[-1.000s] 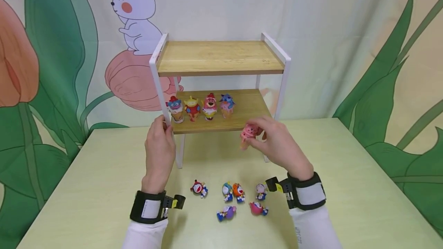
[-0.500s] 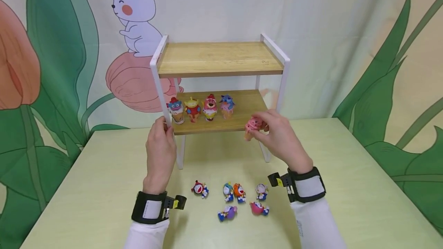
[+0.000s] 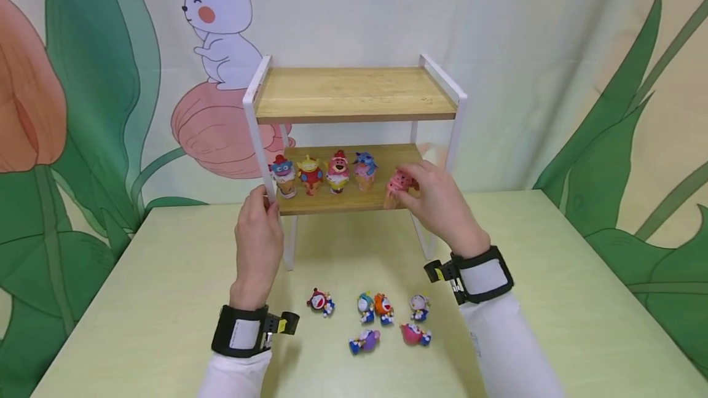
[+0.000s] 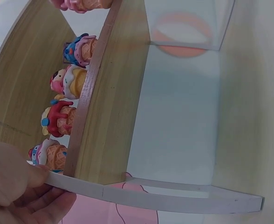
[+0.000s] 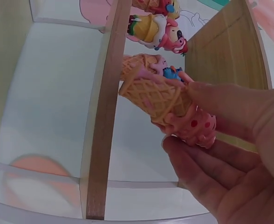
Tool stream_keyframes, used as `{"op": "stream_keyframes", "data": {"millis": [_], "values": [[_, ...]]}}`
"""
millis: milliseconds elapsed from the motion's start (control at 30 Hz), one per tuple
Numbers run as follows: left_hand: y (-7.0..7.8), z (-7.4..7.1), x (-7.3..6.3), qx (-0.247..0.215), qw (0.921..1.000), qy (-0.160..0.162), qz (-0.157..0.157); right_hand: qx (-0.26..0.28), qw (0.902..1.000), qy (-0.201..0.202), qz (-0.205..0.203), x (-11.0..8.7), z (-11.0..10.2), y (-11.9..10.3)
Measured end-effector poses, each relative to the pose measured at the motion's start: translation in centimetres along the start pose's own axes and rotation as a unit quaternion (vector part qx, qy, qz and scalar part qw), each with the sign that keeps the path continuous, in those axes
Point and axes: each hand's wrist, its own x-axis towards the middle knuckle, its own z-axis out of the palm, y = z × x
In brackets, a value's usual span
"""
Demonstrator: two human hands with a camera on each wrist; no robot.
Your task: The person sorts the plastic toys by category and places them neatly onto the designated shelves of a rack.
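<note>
My right hand (image 3: 442,204) pinches a pink ice-cream-cone figurine (image 5: 158,100) between thumb and fingers, its waffle cone pointing down. In the head view it overlaps the front edge of the lower shelf (image 3: 321,202), toward the right end. On that shelf stand a blue-faced cone figurine (image 3: 284,177), a yellow-headed one in red (image 3: 310,175), a pink bear one (image 3: 337,172) and a blue-eared one (image 3: 365,172), in a row from the left. My left hand (image 3: 259,244) grips the white left post (image 4: 174,201) of the rack.
The wooden upper shelf (image 3: 354,91) spans the rack above the figurines. Several small figurines lie on the table in front, among them a red-hatted one (image 3: 318,301), an orange one (image 3: 383,307), a purple one (image 3: 366,341) and a pink one (image 3: 412,334).
My right hand has raised the pink figurine from below the shelf's front edge, first rightward, then up and slightly left to the shelf. The left hand stays on the post.
</note>
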Motion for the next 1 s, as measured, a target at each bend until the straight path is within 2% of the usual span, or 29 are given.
{"op": "stream_keyframes", "data": {"millis": [167, 467, 733, 1000], "values": [[0.1, -0.1, 0.1, 0.003, 1.0, 0.002, 0.0, -0.021, 0.9998, 0.004, -0.001, 0.9, -0.1, 0.1], [-0.1, -0.2, 0.1, 0.005, 1.0, 0.004, -0.001, -0.056, 0.9979, -0.017, 0.03, 2.8, 0.9, 0.1], [-0.2, 0.1, -0.2, -0.001, 1.0, -0.003, -0.004, -0.036, 0.999, -0.013, 0.022, 3.4, 2.0, 1.2], [-0.2, 0.0, 0.0, 0.0, 1.0, 0.0, -0.002, -0.013, 0.9996, -0.012, 0.024, 3.9, 2.1, 1.8]]}}
